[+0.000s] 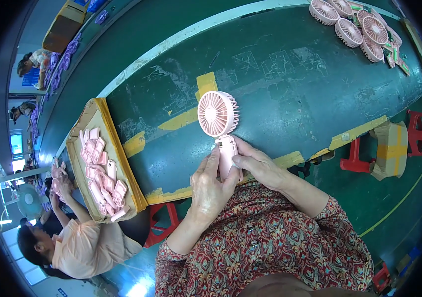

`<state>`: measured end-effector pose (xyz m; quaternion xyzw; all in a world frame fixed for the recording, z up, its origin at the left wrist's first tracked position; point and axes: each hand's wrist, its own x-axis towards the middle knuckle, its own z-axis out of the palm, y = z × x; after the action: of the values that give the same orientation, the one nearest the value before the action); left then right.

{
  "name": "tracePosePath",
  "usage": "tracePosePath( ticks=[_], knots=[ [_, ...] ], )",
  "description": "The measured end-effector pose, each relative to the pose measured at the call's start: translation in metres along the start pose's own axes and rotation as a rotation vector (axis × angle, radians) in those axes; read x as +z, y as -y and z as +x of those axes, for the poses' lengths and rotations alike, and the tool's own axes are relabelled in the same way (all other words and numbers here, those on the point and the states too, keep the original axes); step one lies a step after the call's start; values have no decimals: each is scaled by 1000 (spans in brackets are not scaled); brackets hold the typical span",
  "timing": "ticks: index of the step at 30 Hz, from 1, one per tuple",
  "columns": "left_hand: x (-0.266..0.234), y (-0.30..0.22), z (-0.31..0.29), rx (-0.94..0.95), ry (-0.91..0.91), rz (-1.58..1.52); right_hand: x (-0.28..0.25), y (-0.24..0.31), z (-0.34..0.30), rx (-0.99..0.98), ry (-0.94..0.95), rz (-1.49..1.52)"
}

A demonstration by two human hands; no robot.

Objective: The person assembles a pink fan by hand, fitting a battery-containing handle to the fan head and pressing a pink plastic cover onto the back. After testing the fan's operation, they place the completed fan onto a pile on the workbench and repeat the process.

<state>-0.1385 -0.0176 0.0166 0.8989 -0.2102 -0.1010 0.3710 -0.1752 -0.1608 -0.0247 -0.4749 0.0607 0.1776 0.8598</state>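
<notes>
A pink handheld fan [215,114] is held upright in front of me, its round slatted head pointing away from my body. Both hands grip its handle [226,151]. My left hand [208,185] wraps the handle's left side and lower end, thumb along the front. On the other side, my right hand [258,163] presses its thumb against the handle's front, with fingers behind it. A small dark slot shows near the top of the handle. The palm sides of both hands are hidden.
A cardboard tray [130,183] of pink plastic handle shells [103,180] stands at the left. Several pink fan heads [348,32] with green parts lie at the far right of the green table [280,109]. A co-worker [87,242] sits at left. Red stools [357,161] and a carton [389,151] stand right.
</notes>
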Motion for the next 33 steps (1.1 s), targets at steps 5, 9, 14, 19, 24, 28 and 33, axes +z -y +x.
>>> tracePosePath(
  ticks=[5, 9, 14, 19, 24, 28, 33],
  knots=[
    [0, 4, -3, 23, 26, 0, 6, 3, -4, -47, -30, -136],
    [2, 4, -6, 53, 24, 76, 10, -1, -6, -127, -91, -324],
    [7, 5, -7, 151, 0, 201, 13, -9, -1, -250, -264, -456],
    [7, -1, -7, 201, 11, 281, 11, -13, 1, -220, -296, -154],
    [6, 18, 7, -257, 250, -574, 4, -5, 1, -219, -246, 269],
    [-2, 18, 19, -241, 496, -621, 1, 5, -2, -281, -172, 347],
    [0, 9, 14, -10, 330, -422, 6, 15, -10, -279, -209, 254]
  ],
)
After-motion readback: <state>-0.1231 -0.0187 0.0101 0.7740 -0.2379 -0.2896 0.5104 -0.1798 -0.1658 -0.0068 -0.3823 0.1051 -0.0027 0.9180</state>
